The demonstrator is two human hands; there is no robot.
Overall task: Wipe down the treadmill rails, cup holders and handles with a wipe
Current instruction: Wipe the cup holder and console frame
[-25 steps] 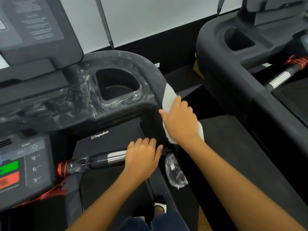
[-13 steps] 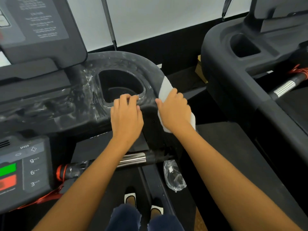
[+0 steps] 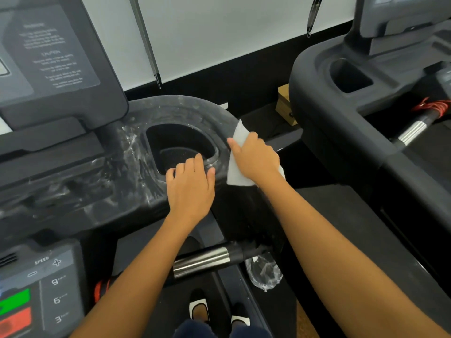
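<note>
The treadmill's black console rim (image 3: 170,106) curves round a deep cup holder (image 3: 180,145) and looks streaked and wet. My right hand (image 3: 256,157) presses a white wipe (image 3: 235,175) against the rim's right outer side, thumb stretched out on top; its fingers reach over the far side, out of sight. My left hand (image 3: 190,186) rests on the near rim of the cup holder, fingertips at the opening's edge. Below lies the chrome and black handle bar (image 3: 202,261), with neither hand on it.
A crumpled clear plastic wrap (image 3: 263,274) hangs under the handle's right end. The speed panel (image 3: 44,289) with green and red buttons is at lower left. A second treadmill (image 3: 329,118) stands close on the right. A cardboard box (image 3: 284,103) sits on the floor between them.
My left hand left the handle bar and moved up onto the cup holder's near rim. My right hand slid the wipe up along the right side of the rim.
</note>
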